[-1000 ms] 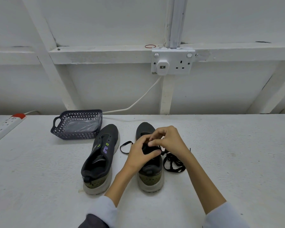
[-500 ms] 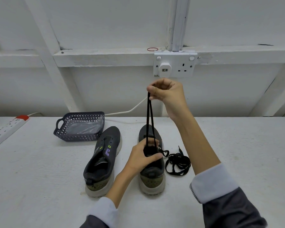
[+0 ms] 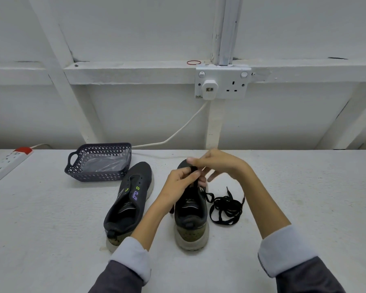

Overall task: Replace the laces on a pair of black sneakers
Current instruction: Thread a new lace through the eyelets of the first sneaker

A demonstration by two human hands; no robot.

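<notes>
Two black sneakers stand heel-toward-me on the white table. The left sneaker (image 3: 129, 201) has no lace. Over the front of the right sneaker (image 3: 191, 216), my left hand (image 3: 179, 187) pinches a black lace (image 3: 194, 180) that runs up from the eyelets. My right hand (image 3: 219, 163) pinches the same lace just above, with its lower fingers spread. A loose black lace (image 3: 226, 208) lies in a tangle on the table to the right of that shoe.
A dark perforated basket (image 3: 97, 175) with clear plastic inside stands behind the left sneaker. A white power strip (image 3: 6, 163) lies at the far left edge. A wall socket (image 3: 223, 83) with a plugged-in cable sits above the table's back edge.
My right hand, which had pulled the lace up high toward the socket, has come back down to the shoe. My left hand has risen slightly and now pinches the lace.
</notes>
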